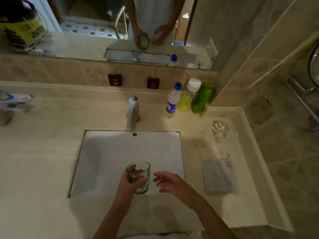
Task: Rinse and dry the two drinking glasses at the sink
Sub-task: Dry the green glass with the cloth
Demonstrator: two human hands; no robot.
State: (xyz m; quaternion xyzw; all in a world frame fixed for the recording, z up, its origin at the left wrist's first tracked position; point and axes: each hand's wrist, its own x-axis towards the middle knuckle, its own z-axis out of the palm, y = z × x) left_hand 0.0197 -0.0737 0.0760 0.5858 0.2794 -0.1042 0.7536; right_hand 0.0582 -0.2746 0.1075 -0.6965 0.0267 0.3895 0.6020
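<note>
Cloth (pixel 220 175), clear glass (pixel 221 131) beside sink (pixel 131 152)

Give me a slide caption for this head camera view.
Left hand grips a green glass over the sink, right hand open beside it.

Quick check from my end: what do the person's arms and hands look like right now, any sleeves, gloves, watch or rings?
Both forearms are bare up to the bottom edge of the picture, with no sleeve showing. The left hand and right hand wear no gloves. No watch, bracelet or ring shows on either wrist or on the fingers, though the picture is somewhat blurred. A strip of white clothing shows at the bottom edge.
</note>
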